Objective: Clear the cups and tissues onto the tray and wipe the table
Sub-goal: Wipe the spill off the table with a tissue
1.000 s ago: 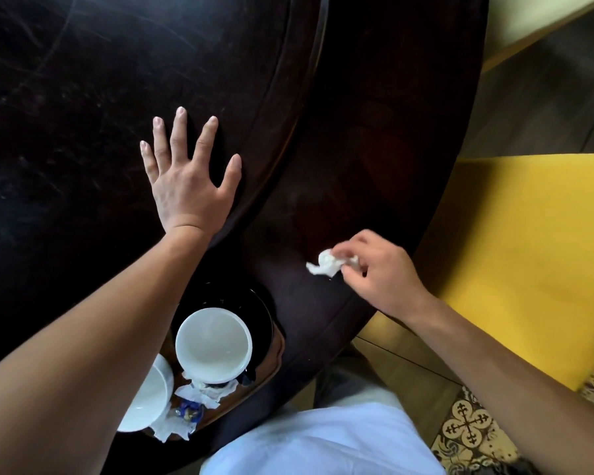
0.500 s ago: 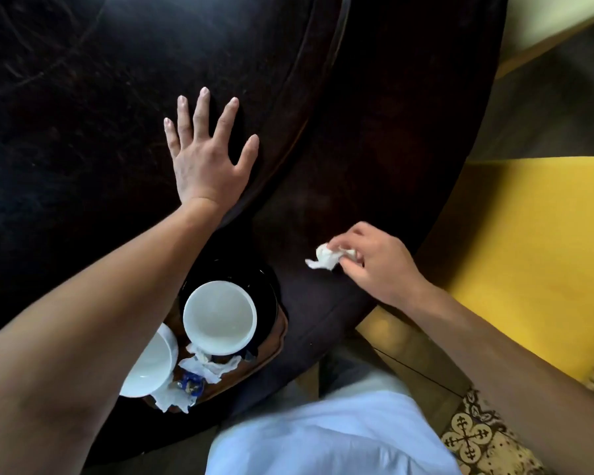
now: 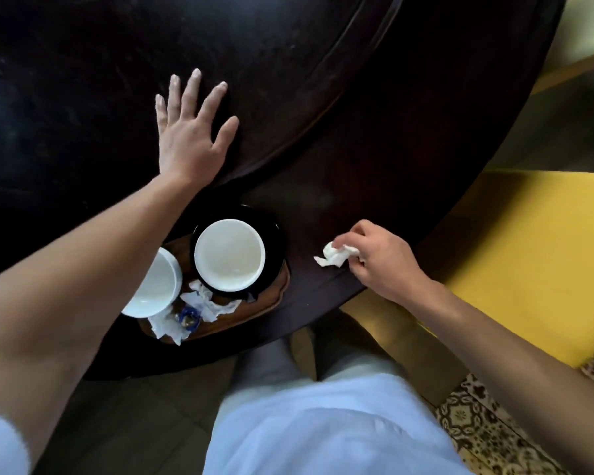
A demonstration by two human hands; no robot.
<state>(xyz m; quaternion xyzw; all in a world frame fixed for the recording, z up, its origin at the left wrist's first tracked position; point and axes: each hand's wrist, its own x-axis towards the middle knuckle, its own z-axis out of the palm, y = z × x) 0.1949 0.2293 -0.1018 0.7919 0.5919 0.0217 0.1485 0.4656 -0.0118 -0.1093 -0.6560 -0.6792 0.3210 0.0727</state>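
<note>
The right hand [image 3: 379,262] has slid nearer the table [image 3: 374,138] edge, grip pinching a tissue [image 3: 335,256]; left hand [image 3: 189,135] stays flat, fingers spread.

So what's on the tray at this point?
On the tray: two white cups, the right one on a black saucer, crumpled tissues and a small blue item. The left arm covers the tray's left part.

no legible text, labels, brands or numbers on anything in view
</note>
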